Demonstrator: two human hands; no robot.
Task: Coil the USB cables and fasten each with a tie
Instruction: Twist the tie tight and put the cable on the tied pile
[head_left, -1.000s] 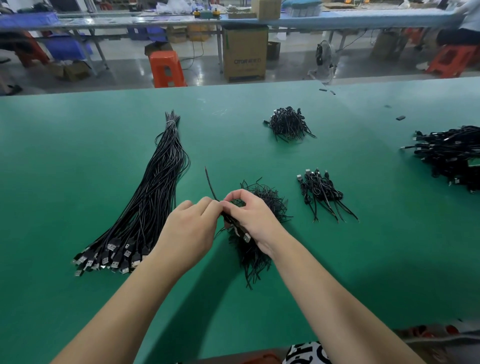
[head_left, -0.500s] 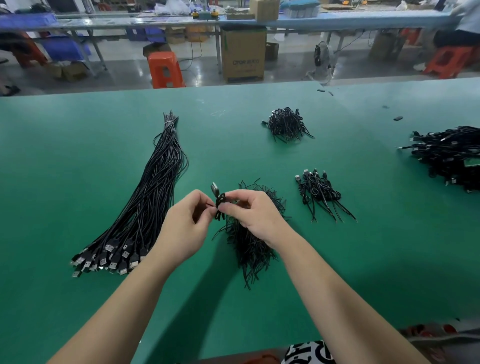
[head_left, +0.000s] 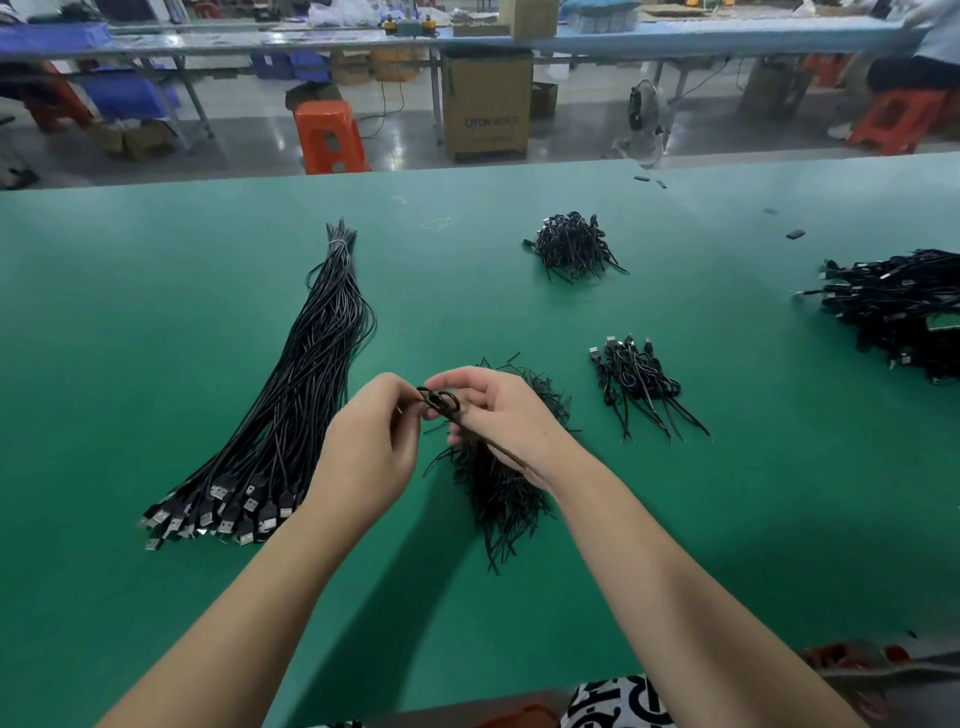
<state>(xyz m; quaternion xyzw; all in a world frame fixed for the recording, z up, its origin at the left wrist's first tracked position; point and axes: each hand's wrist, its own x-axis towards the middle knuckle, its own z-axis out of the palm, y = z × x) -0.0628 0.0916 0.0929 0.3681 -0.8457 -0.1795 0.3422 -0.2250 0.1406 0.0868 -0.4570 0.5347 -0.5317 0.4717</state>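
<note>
Covering workbench, green mat (head_left: 156, 291); orange stool (head_left: 330, 136) behind

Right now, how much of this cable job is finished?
Done: a small pile of coiled cables. In hand: the left hand and right hand hold a coiled cable over the ties. Left: a long bundle of straight USB cables.

Bare forearms, black-and-white patterned garment (head_left: 618, 701)
</note>
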